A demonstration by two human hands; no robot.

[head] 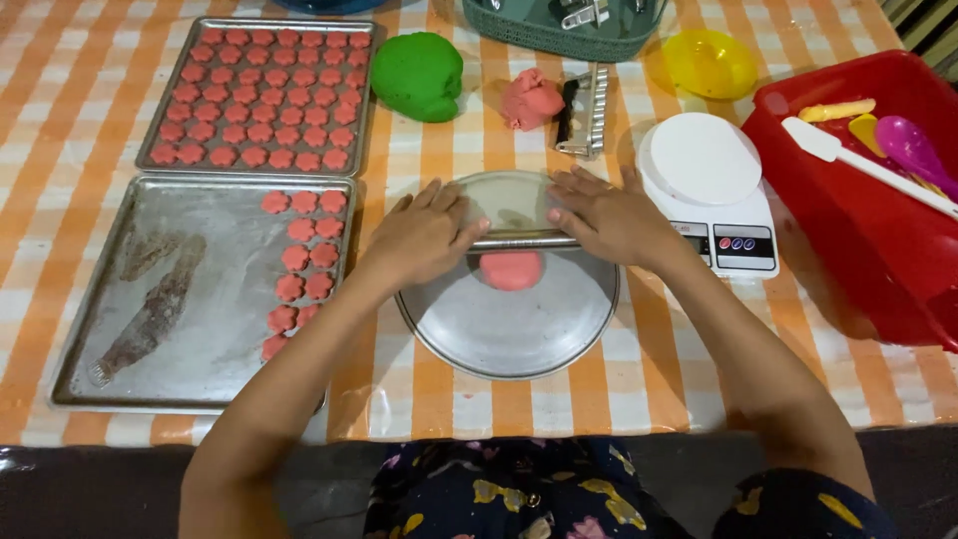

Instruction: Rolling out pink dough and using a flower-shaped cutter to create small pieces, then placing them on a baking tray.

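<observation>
1. Two hands are seen from above over a round metal plate on an orange-checked tabletop.
2. A thin metal rolling rod is lain across the plate; the left hand is pressed on one end and the right hand on the other, fingers flat and nearly straight rather than closed around it.
3. A pink dough ball is seen on the plate just beneath the rod's middle, touching it, and is not yet flattened.
4. For an even sheet, it is judged that equal pressure should be kept on both ends, with the rod held level and centred over the dough.
5. The plate may slide on the glossy cloth, so short, light strokes are advised.
6. To the left, two trays are set: the far tray is filled with pink flower-shaped pieces, and the near tray is partly filled along its right side.
7. Behind the plate, a green dough lump, a second pink lump and a metal cutter are laid.
8. A white kitchen scale and a red tub of utensils are placed to the right.
</observation>
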